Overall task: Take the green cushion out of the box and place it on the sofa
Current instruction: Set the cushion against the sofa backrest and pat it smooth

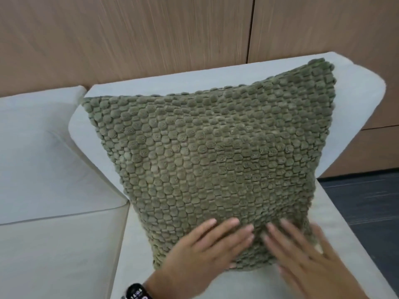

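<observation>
The green cushion (216, 158), square with a knobbly woven cover, stands tilted on the seat of the pale sofa (138, 251) and leans against the sofa's white back cushion (194, 80). My left hand (205, 249), with a black watch at its wrist, lies flat on the cushion's lower edge, fingers spread. My right hand (302, 253) lies flat beside it on the lower right corner, a little blurred. Neither hand grips the fabric. No box is in view.
A second sofa seat and back cushion (38, 147) sit to the left. A wood-panelled wall (151, 29) runs behind the sofa. Dark floor (367, 203) shows to the right of the sofa's edge.
</observation>
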### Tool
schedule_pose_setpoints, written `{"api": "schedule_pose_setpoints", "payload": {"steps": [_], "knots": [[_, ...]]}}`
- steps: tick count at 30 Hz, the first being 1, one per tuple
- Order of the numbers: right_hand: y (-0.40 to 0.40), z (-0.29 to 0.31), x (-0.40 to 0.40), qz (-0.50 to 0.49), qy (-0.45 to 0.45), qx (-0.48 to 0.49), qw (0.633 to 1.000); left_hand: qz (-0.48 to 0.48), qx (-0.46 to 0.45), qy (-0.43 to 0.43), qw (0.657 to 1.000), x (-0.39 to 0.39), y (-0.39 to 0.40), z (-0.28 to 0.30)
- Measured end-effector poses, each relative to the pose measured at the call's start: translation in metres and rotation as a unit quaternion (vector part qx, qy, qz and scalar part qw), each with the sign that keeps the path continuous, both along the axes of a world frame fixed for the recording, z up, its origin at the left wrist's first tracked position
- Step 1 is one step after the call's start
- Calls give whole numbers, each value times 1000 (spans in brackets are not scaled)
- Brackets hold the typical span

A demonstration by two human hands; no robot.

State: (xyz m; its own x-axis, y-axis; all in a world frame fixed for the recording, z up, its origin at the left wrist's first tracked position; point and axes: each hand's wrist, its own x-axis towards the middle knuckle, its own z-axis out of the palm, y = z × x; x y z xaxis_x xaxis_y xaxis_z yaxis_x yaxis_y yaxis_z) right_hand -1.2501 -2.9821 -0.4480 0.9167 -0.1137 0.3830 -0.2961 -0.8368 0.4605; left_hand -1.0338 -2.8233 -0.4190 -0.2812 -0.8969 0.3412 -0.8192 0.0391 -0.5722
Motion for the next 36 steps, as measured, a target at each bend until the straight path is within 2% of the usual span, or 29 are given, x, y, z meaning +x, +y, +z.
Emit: {"api": "schedule_pose_setpoints", "payload": {"steps": [1,3,7,12,15,16,17,18,19,20,21,22,23,25,26,27,29,33,36], "knots": [[9,-8,10,55,19,-8,998,1,20,-11,1000,-5,1,-12],[16,-23,23,92,51,-1,994,12,41,-10,999,-5,2,-30],[-3,-28,11,21,61,52,997,-1,85,10,996,7,11,-35],[-19,-11,-36,-132,111,116,978,33,72,47,996,25,53,-37],[-7,-1,-41,-202,112,263,937,48,57,60,995,33,81,-39],[-1,3,-36,-219,84,330,915,69,46,92,992,32,86,-37],[3,2,-25,-239,15,375,896,110,21,154,982,30,87,-34],[6,8,-11,-270,-50,444,853,176,-22,259,949,26,84,-30],[12,14,0,-282,-115,524,796,250,-76,408,875,20,79,-22],[11,8,5,-297,-156,560,758,306,-138,559,758,18,75,-20],[6,2,7,-308,-175,594,722,334,-160,676,637,16,70,-19],[1,0,8,-323,-161,620,697,323,-145,759,546,16,67,-22],[-6,-8,9,-323,-140,649,674,293,-109,810,496,18,67,-31],[-20,-25,7,-341,-134,635,680,238,-39,862,445,23,70,-47],[-22,-28,6,-359,-131,623,683,226,-7,871,436,24,71,-47],[-23,-24,8,-376,-129,625,672,236,5,859,454,28,71,-50],[-23,-17,10,-390,-140,610,675,283,10,817,502,32,71,-50],[-25,-14,9,-406,-180,602,664,361,14,745,561,37,74,-48],[-20,-9,10,-417,-201,611,642,380,16,727,571,35,77,-44]]}}
